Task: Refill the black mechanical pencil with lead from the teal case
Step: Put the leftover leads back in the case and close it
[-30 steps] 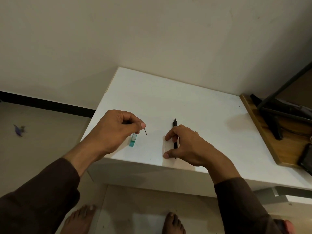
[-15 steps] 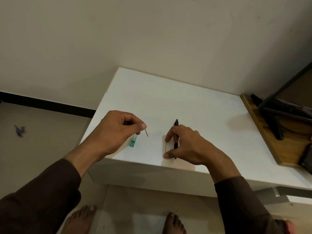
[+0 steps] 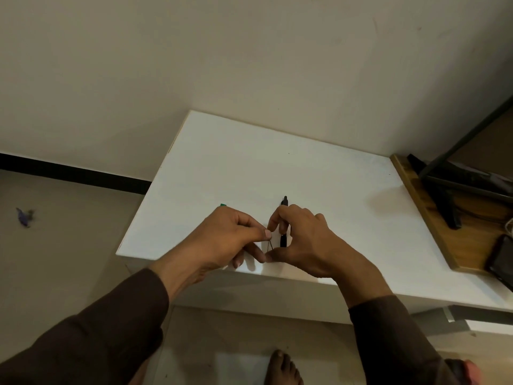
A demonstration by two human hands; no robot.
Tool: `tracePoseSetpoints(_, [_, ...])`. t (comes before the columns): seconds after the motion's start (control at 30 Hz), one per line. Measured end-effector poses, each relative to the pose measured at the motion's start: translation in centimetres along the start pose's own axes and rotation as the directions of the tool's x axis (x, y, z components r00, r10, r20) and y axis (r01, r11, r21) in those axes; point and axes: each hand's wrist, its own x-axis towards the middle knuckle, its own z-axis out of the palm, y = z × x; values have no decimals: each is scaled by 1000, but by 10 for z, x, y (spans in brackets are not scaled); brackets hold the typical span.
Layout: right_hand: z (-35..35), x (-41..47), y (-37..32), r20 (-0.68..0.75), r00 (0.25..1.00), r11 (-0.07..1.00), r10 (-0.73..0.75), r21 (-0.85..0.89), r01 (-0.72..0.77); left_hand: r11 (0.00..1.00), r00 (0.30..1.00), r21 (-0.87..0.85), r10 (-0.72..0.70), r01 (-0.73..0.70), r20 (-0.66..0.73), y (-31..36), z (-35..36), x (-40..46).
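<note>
Near the front edge of the white bench, the left hand pinches a thin grey lead between closed fingers, apparently to feed it in. The right hand grips the slim black mechanical pencil, steadying it. The small teal plastic lead case peeks out behind the left hand.

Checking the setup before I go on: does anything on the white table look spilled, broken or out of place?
Nothing stands out. The left hand pinches thin lead beside the black pencil in the right hand.
</note>
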Motion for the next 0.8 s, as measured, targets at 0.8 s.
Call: tracePoseSetpoints(0.8, [2, 4, 2, -10, 998, 975, 56, 215, -53, 982, 1000, -188, 4, -5, -1, -3, 2, 7])
